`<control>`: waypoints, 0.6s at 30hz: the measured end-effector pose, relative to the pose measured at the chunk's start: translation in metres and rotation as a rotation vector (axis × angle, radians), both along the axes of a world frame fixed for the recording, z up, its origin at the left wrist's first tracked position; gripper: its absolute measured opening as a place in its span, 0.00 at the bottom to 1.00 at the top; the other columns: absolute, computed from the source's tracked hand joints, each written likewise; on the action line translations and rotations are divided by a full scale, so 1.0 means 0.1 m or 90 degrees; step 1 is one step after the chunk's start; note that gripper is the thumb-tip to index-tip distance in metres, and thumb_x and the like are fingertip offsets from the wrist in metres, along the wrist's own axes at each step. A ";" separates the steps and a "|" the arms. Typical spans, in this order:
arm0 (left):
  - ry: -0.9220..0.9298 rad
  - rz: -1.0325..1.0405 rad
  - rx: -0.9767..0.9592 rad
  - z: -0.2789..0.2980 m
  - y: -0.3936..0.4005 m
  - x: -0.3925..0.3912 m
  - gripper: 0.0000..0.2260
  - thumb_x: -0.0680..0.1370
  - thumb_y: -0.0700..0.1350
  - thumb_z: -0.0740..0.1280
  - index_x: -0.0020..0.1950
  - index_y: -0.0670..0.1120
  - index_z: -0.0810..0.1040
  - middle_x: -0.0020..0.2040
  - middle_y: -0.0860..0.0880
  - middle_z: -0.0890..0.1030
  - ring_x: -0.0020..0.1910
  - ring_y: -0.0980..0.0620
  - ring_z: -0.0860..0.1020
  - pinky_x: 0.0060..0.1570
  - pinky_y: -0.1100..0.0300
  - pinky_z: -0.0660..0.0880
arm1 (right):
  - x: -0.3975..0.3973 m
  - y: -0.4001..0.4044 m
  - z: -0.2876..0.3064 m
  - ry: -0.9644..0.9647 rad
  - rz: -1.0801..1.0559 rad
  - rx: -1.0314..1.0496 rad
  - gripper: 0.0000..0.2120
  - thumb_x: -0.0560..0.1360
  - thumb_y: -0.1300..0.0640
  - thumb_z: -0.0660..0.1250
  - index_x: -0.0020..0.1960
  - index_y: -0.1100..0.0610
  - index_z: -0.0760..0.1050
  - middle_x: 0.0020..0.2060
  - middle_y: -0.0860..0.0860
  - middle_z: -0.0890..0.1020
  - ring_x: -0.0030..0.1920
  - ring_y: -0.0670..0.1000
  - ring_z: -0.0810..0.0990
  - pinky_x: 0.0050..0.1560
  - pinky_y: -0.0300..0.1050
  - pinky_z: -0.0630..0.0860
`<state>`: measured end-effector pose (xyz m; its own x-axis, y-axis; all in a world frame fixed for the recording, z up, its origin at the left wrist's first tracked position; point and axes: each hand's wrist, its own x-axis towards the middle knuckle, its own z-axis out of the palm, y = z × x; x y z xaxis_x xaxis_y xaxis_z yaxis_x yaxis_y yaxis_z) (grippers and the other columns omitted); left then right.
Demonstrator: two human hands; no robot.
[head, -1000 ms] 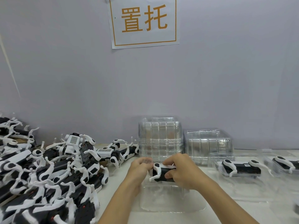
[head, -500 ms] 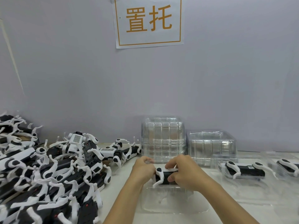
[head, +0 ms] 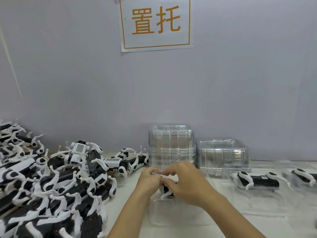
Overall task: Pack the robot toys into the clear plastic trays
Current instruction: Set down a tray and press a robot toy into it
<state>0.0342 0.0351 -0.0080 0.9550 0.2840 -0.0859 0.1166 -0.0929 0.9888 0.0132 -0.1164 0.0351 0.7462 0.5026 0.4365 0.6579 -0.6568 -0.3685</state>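
Note:
A black-and-white robot toy (head: pixel 167 189) sits low in a clear plastic tray (head: pixel 173 215) at the table's middle. My right hand (head: pixel 186 183) curls over the toy from the right and covers most of it. My left hand (head: pixel 149 177) pinches at the toy's upper left end, fingertips meeting the right hand's. A large pile of loose robot toys (head: pixel 51 182) fills the left side. To the right, a packed toy (head: pixel 257 180) lies in its own tray, and another packed toy (head: pixel 305 176) lies at the edge.
Two stacks of empty clear trays stand against the wall, a tall stack (head: pixel 171 145) behind my hands and a lower stack (head: pixel 223 155) to its right. A paper sign (head: pixel 155 23) hangs on the grey wall. The table (head: pixel 257 220) is white.
Both hands have lowered the toy down into the clear tray. My right hand now covers more of it, and the fingertips of both hands have come together over its top.

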 end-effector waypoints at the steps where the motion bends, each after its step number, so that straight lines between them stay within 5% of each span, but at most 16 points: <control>1: -0.004 0.000 -0.002 0.00 0.00 0.00 0.15 0.71 0.30 0.61 0.48 0.45 0.81 0.44 0.44 0.85 0.48 0.47 0.83 0.49 0.54 0.80 | -0.03 0.05 -0.01 0.024 0.021 -0.007 0.08 0.77 0.51 0.66 0.42 0.48 0.82 0.38 0.44 0.84 0.40 0.45 0.79 0.47 0.45 0.78; 3: -0.005 0.003 0.000 0.00 -0.01 -0.01 0.15 0.72 0.31 0.60 0.48 0.46 0.81 0.45 0.44 0.85 0.48 0.47 0.83 0.49 0.55 0.80 | -0.03 0.09 -0.04 0.049 0.030 -0.003 0.10 0.76 0.58 0.66 0.38 0.51 0.82 0.34 0.46 0.83 0.36 0.48 0.78 0.45 0.49 0.78; 6: 0.000 0.005 0.001 0.01 -0.02 -0.03 0.15 0.69 0.31 0.61 0.48 0.47 0.81 0.44 0.45 0.84 0.47 0.48 0.82 0.49 0.55 0.80 | 0.02 0.05 -0.07 0.084 0.017 0.024 0.12 0.74 0.65 0.66 0.42 0.51 0.85 0.38 0.43 0.85 0.43 0.45 0.82 0.48 0.47 0.80; 9: 0.002 0.005 0.005 0.03 -0.03 -0.06 0.16 0.70 0.32 0.61 0.49 0.48 0.81 0.46 0.46 0.84 0.49 0.49 0.82 0.51 0.54 0.79 | 0.04 0.05 -0.08 0.098 0.003 0.041 0.12 0.73 0.65 0.68 0.47 0.50 0.86 0.44 0.41 0.86 0.49 0.42 0.83 0.52 0.46 0.81; 18: 0.010 0.004 -0.010 0.05 -0.05 -0.10 0.16 0.68 0.32 0.64 0.50 0.46 0.82 0.51 0.47 0.84 0.55 0.48 0.80 0.61 0.47 0.77 | 0.01 0.08 -0.10 0.075 -0.056 0.041 0.12 0.72 0.63 0.72 0.45 0.47 0.86 0.41 0.43 0.87 0.47 0.42 0.84 0.52 0.43 0.80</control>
